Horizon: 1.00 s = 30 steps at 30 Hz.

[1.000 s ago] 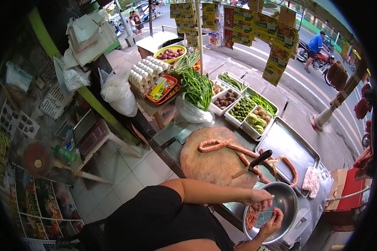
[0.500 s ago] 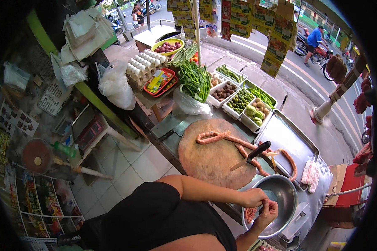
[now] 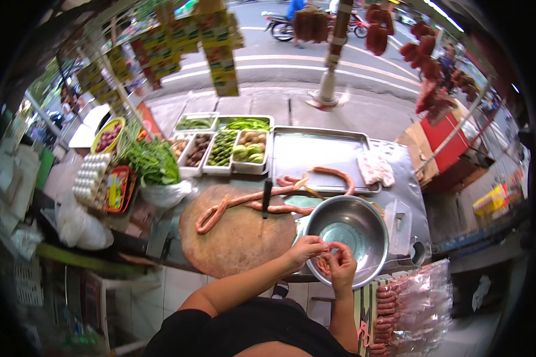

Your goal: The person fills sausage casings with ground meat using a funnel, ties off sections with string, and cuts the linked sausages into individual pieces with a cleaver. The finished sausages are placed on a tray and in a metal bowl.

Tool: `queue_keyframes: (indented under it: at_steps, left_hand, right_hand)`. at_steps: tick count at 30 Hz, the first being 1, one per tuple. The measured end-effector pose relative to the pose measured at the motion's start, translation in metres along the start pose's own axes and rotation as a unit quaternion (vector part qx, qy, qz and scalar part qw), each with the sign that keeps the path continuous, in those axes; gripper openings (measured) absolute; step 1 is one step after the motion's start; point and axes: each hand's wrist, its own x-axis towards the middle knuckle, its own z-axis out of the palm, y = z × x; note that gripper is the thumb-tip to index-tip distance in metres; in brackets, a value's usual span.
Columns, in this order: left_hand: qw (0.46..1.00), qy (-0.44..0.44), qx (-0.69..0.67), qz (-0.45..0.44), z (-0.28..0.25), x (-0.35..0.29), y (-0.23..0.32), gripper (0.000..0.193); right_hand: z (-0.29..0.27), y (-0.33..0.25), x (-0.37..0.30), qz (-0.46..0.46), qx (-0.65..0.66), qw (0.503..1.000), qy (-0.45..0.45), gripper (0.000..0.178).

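Your left hand (image 3: 307,249) and right hand (image 3: 343,268) meet, fingertips closed in a pinch; anything caught between them is too small to tell. Left fingers point rightward, right fingers away from you. Just under them: ground meat (image 3: 323,265), against the near-left wall of the steel bowl (image 3: 376,235). Bowl opens upward, mostly beyond your fingertips.

Beyond and left of the fingers: sausage rope (image 3: 244,199), long axis running left to right, climbing away from you as it goes right. Its folded loop lies on the round chopping board (image 3: 232,247), the bend pointing left and toward you; the other end arcs over the near edge of the metal tray (image 3: 315,152). Knife (image 3: 267,193) by the rope, black handle pointing away from you. Right of your fingers, nearer you: a row of sausages (image 3: 386,309) beside pink-handled scissors (image 3: 363,334)
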Motion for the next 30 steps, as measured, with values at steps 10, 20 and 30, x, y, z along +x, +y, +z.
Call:
queue_keyframes:
  at_steps: [10, 20, 30]
  left_hand:
    - [0.826, -0.031, 0.45, 0.339, 0.04, -0.026, 0.008, 0.049]
    - [0.994, 0.015, 0.018, 0.109, -0.005, -0.013, -0.026, 0.019]
    - [0.98, -0.02, -0.01, 0.196, 0.001, -0.018, -0.005, 0.012]
  right_hand:
    - [-0.022, 0.037, -0.001, 0.159, 0.11, 0.981, 0.024, 0.015]
    - [-0.019, 0.041, -0.012, 0.056, -0.112, 0.991, -0.035, 0.014]
    - [-0.011, 0.002, -0.013, 0.027, -0.129, 0.991, -0.028, 0.04]
